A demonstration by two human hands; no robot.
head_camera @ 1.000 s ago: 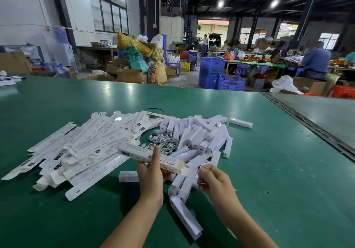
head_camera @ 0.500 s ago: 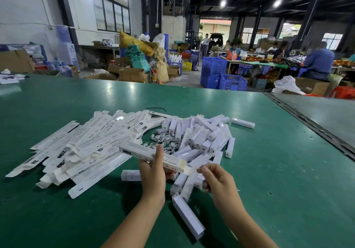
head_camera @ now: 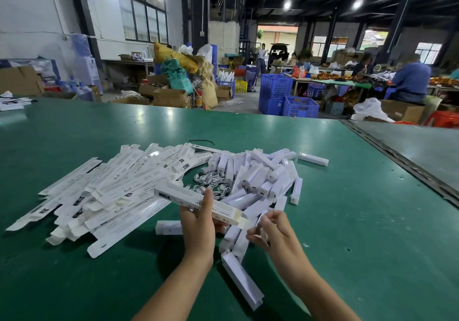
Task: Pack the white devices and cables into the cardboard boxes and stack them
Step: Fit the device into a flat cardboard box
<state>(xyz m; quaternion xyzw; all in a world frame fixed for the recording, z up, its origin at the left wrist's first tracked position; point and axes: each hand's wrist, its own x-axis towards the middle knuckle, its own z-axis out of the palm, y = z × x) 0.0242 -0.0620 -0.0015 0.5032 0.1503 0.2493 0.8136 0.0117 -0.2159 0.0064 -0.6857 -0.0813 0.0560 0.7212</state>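
Observation:
My left hand [head_camera: 198,223] grips a long white printed cardboard box [head_camera: 183,195] held slantwise above the green table [head_camera: 347,221], its open end flap toward the right. My right hand [head_camera: 270,228] hovers just right of that end, its fingers curled and pinching a small white piece. A heap of flat unfolded white boxes [head_camera: 99,191] lies to the left. White bar-shaped devices [head_camera: 260,179] are piled to the right. Coiled white cables [head_camera: 211,183] lie between the two heaps. One white device [head_camera: 241,278] lies near my forearms.
A lone device [head_camera: 313,158] lies at the pile's far right, another [head_camera: 169,227] left of my left hand. A metal seam [head_camera: 397,156] divides this table from a grey one. Blue crates [head_camera: 285,99], cardboard boxes and seated workers [head_camera: 409,79] fill the hall behind.
My right hand has lifted slightly and closed its fingers on a small white piece near the box's open end. My left hand keeps the box almost still.

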